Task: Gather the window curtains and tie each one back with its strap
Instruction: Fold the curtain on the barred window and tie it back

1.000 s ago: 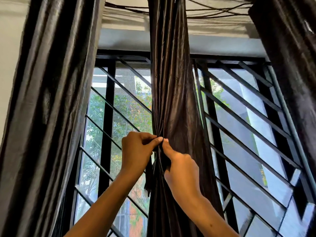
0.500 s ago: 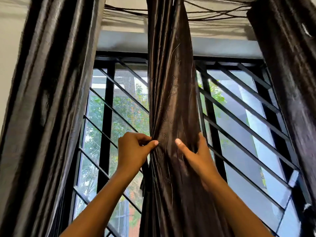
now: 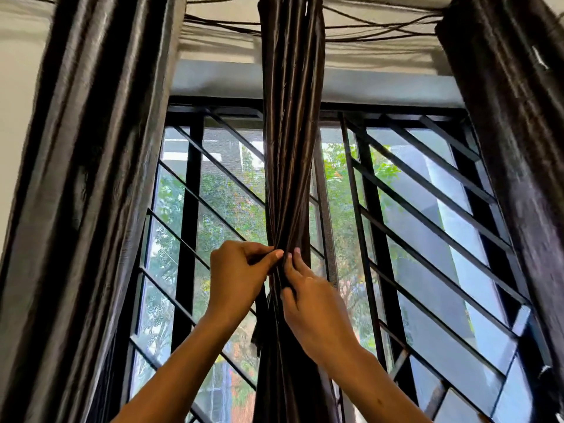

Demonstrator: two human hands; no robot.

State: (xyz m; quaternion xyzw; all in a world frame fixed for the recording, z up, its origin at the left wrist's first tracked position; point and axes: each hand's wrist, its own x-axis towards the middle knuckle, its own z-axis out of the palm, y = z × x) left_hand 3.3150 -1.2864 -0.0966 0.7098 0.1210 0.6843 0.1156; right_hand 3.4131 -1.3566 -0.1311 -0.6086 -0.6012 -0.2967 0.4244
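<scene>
Nearest the camera, both forearms rise from the bottom edge to the middle curtain (image 3: 290,166). The left hand (image 3: 236,279) pinches the front folds between thumb and curled fingers at the curtain's narrowest point. The right hand (image 3: 314,306) has come back in from the curtain's right edge, where it was spread half a second ago, and now lies against the bundle just beside the left, fingers curled into the folds. What it grips, fabric or tie, cannot be told.

The curtain is now drawn into a tight column at hand height; it was looser and wider a moment before. A short dark tail of cloth (image 3: 258,337) hangs below the left hand, possibly the strap, though this is not certain.

Judgement: gathering of this panel is essentially complete; the tie itself appears not yet secured.

Beyond, the left curtain (image 3: 91,178) and right curtain (image 3: 515,132) hang at the window's edges; whether either is tied is not shown. Behind all three stands the window grille (image 3: 427,209), with foliage outside.
</scene>
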